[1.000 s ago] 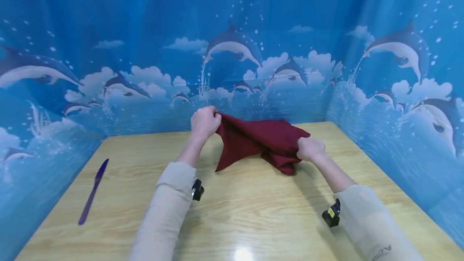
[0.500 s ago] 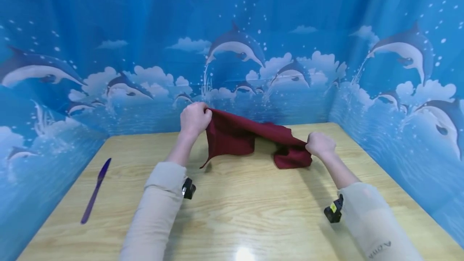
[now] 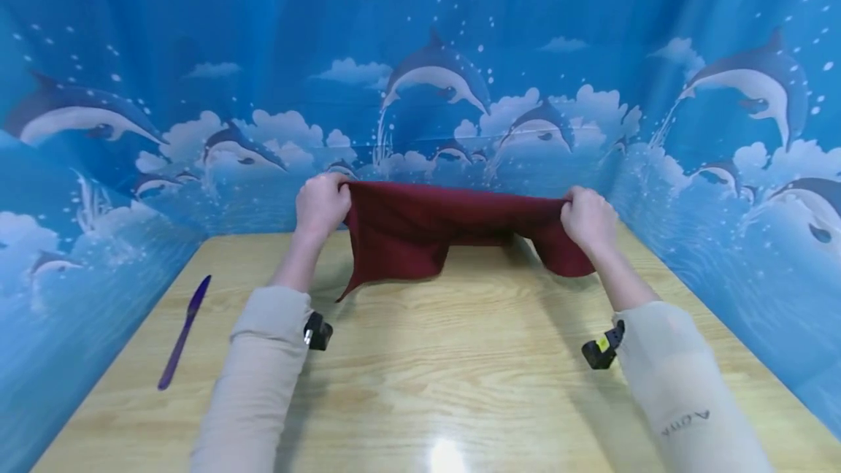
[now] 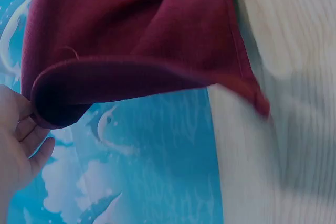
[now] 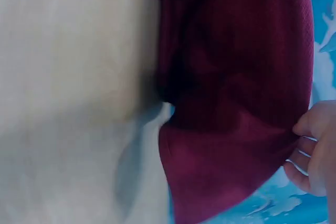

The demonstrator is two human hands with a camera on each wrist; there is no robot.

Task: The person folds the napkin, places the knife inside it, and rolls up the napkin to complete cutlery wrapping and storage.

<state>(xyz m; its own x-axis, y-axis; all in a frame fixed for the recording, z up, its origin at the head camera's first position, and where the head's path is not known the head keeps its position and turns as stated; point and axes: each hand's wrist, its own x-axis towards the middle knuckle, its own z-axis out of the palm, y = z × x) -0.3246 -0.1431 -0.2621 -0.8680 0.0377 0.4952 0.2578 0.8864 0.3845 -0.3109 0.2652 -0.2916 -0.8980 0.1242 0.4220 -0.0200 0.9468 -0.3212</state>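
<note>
A dark red cloth [image 3: 453, 212] hangs stretched between both hands above the far part of the table. My left hand [image 3: 322, 204] pinches its upper left edge, and from there a pointed corner droops toward the tabletop. At the other end my right hand [image 3: 590, 219] grips the upper right edge, with a rounded flap hanging beneath. In the left wrist view the cloth [image 4: 142, 24] curls into a fold beside the fingers and shows a stitched hem. The right wrist view has thumb and fingers pinching the cloth's edge [image 5: 231, 145].
A purple plastic knife [image 3: 185, 333] lies at the left on the light wood table [image 3: 420, 371]. Blue curtains with dolphins [image 3: 434, 79] enclose the back and both sides. A small black camera sits at each wrist.
Both hands have moved apart, the left one leftward and the right one rightward and up. The bunched cloth has been lifted and drawn out wide between them.
</note>
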